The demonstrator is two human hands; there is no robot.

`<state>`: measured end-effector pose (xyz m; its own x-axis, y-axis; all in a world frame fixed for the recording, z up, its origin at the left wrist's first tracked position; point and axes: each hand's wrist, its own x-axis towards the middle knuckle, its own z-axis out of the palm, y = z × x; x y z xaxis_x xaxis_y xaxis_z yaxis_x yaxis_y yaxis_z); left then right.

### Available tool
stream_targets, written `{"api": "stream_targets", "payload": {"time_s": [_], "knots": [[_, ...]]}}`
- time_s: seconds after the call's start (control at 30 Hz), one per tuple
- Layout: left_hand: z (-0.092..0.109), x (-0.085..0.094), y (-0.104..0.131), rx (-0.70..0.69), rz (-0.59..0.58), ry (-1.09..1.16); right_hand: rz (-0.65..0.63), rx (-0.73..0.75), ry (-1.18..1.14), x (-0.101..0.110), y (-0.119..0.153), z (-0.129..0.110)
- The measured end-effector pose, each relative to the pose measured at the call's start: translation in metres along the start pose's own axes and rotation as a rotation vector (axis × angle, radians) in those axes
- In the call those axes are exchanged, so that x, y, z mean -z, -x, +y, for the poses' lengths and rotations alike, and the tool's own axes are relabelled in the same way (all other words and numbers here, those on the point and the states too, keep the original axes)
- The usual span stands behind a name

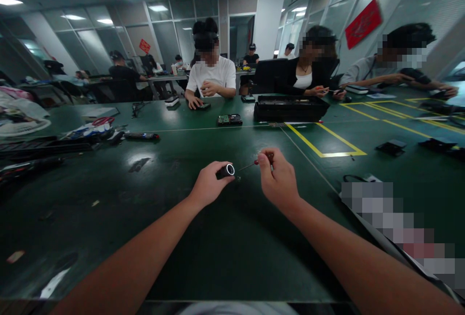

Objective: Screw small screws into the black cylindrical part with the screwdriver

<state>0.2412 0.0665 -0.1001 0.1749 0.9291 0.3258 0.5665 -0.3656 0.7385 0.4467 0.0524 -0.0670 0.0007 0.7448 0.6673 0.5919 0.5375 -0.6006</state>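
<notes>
My left hand (209, 184) is closed around a short black cylinder (225, 171) whose near end shows a bright white ring. My right hand (279, 177) grips a screwdriver (256, 162) by its red handle. The thin shaft points left toward the ringed end of the cylinder; whether the tip touches it I cannot tell. A small dark bit (238, 178) shows just below the shaft, too small to name. Both hands are above the green tabletop (203, 247).
Across the table sit several people at work. A circuit board (230, 119) and a long black case (290, 108) lie ahead. Tools and cables (98, 128) are heaped at left, with a dark pen-like tool (141, 136). Yellow tape (323, 154) marks the right side.
</notes>
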Motion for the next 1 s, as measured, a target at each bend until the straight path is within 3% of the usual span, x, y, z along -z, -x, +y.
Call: {"api": "stream_targets", "payload": {"time_s": [0.13, 0.27, 0.37, 0.43, 0.6, 0.73, 0.9, 1.0], "knots": [[-0.007, -0.003, -0.002, 0.026, 0.071, 0.13, 0.012, -0.008, -0.025, 0.0, 0.0, -0.001], [-0.01, -0.005, -0.003, 0.113, 0.095, 0.421, 0.036, -0.014, -0.039, 0.001, -0.001, -0.001], [-0.004, -0.003, -0.003, 0.177, 0.102, 0.601, 0.04, -0.019, -0.047, 0.002, -0.001, -0.002], [0.003, 0.001, -0.002, 0.215, 0.081, 0.6, 0.045, -0.017, -0.048, 0.003, -0.001, -0.002], [0.028, 0.007, 0.0, 0.185, -0.127, 0.123, 0.074, 0.003, -0.055, 0.003, -0.001, -0.003], [0.04, -0.007, 0.0, 0.04, -0.264, -0.233, 0.077, 0.011, -0.053, 0.003, -0.002, -0.002], [0.04, -0.032, -0.01, -0.04, -0.333, -0.425, 0.072, 0.009, -0.053, 0.003, -0.002, -0.002], [0.039, -0.03, -0.018, -0.074, -0.384, -0.477, 0.075, 0.009, -0.054, 0.002, -0.002, -0.001]]}}
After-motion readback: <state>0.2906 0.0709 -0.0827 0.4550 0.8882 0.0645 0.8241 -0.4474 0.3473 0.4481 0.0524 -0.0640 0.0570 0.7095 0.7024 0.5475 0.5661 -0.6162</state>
